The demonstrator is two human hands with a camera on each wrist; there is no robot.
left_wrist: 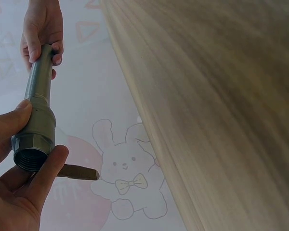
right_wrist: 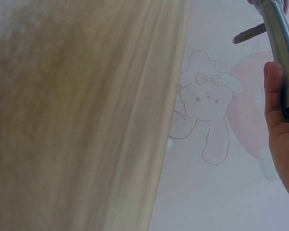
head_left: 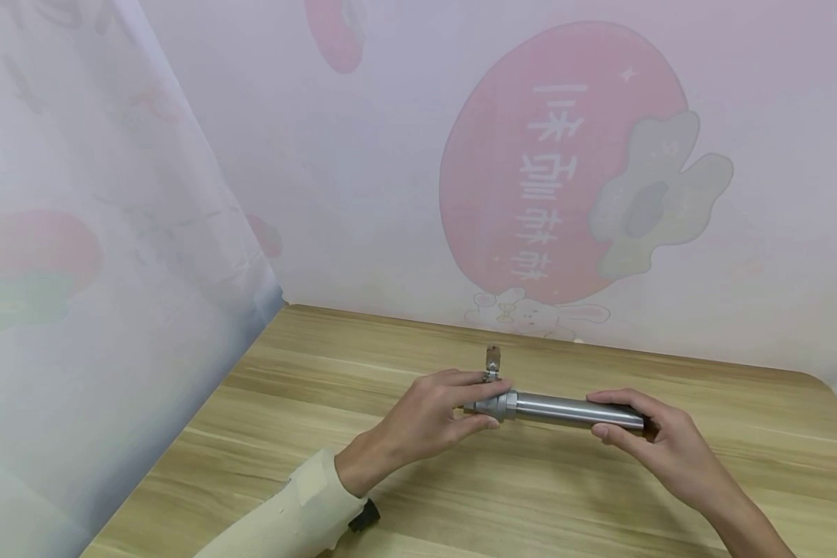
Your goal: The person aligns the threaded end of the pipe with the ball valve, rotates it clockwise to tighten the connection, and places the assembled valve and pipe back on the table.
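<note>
The left hand [head_left: 425, 411] has its fingers and thumb bent round a metal valve fitting [head_left: 491, 407], thumb on one side and fingers on the other, with a gap between them as wide as the fitting. The right hand [head_left: 676, 449] is likewise partly closed, its thumb and fingers gripping the far end of a smooth silvery pipe [head_left: 558, 409]. The fitting and the pipe meet end to end in one line between the two hands, the fitting toward the person's left and the pipe toward the right.

From the fitting a short lever [head_left: 493, 358] sticks out, pointing away from the person, just beyond the left fingers. The left wrist view shows the fitting's open end [left_wrist: 31, 158], with screw threads inside and a faceted rim around it. The pipe's right end looks dark.

A cream sleeve [head_left: 300, 504] covers the left forearm, with a small black object [head_left: 365, 515] beside the cuff; the right wrist is bare. Both hands hold the joined parts above a wood-grain surface [head_left: 307, 372], near its middle. Behind the surface hangs a pale backdrop [head_left: 377, 194], printed with a large pink circle [head_left: 488, 178] bearing white characters, and a rabbit [left_wrist: 123, 163] wearing a bow.
</note>
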